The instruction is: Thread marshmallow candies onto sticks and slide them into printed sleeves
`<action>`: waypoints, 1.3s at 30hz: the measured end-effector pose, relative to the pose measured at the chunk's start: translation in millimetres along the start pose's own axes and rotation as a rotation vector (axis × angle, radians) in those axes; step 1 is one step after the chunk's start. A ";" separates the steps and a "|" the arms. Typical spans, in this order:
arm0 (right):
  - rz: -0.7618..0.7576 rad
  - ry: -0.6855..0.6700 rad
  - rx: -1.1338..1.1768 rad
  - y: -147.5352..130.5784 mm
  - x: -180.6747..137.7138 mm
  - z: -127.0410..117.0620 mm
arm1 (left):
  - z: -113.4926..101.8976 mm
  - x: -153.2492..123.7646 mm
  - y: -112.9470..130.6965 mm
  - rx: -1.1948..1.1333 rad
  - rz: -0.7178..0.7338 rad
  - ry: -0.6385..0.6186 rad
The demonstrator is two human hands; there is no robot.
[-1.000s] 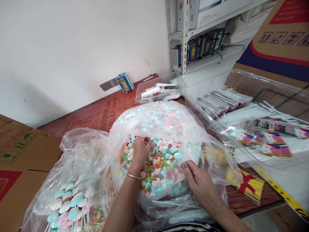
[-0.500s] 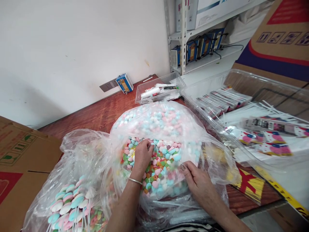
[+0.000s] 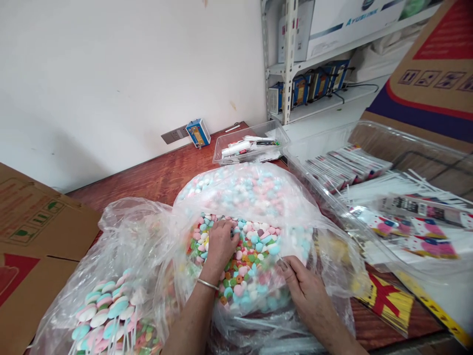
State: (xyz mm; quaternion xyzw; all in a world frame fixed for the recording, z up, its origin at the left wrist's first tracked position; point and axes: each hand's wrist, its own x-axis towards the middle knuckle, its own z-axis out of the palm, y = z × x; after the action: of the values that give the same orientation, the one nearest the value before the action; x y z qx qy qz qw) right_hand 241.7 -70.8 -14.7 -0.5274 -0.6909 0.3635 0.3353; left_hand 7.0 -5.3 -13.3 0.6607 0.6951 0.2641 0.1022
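A large clear plastic bag (image 3: 236, 190) full of pastel candies lies in front of me. Through its opening show pink, blue and white candies (image 3: 264, 239) and small coloured ring gummies (image 3: 232, 276). My left hand (image 3: 222, 244) is down among them with bent fingers; its fingertips are partly hidden, so what they grip is unclear. At the bag's right side my right hand (image 3: 305, 283) is closed, thumb against forefinger, on something thin and pale that I cannot make out. Candy skewers on white sticks (image 3: 105, 308) lie in another plastic bag (image 3: 135, 212) at left.
A clear bin (image 3: 314, 182) at right holds white sticks and printed packets. Behind the candy stands a small clear tray (image 3: 221, 153) with pens or tubes. Yellow-red packaging (image 3: 388, 301) lies at the table's right. Cardboard boxes (image 3: 40, 246) flank both sides.
The view has tilted a little, so everything sits slightly lower and further right. My left hand still works among the candies, its fingers slightly shifted; my right hand keeps its pinch.
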 end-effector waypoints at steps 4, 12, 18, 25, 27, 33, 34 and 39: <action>0.021 0.053 0.215 -7.2 5.1 0.1 | -3.1 -7.5 16.7 -0.206 -0.060 0.014; 0.077 0.020 0.644 -33.2 31.1 10.0 | -22.1 -43.2 76.5 -1.371 -0.342 -0.208; 0.064 -0.010 0.575 -42.3 35.0 9.7 | -24.5 -57.2 82.1 -1.485 -0.386 -0.203; -0.034 0.007 0.245 -42.6 19.8 -0.1 | -27.0 -52.8 77.7 -1.405 -0.496 0.078; -0.075 -0.023 0.118 -38.9 8.6 -6.6 | -31.6 -49.7 72.2 -1.354 -0.507 0.160; -0.205 -0.068 -0.054 -36.4 -10.7 -13.1 | -35.5 -46.7 58.5 -1.277 -0.490 0.227; -0.208 -0.068 -0.063 -37.4 -10.5 -12.8 | -35.3 -47.0 58.5 -1.275 -0.486 0.218; -0.177 -0.080 -0.085 -38.0 -4.8 -12.5 | -37.3 -48.4 63.9 -1.292 -0.510 0.150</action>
State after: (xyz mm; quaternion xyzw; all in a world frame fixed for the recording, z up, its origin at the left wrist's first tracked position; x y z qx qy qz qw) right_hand 234.9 -80.4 23.8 -0.4633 -0.7623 0.3237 0.3154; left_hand 49.1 -61.8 40.1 0.2636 0.5374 0.6373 0.4854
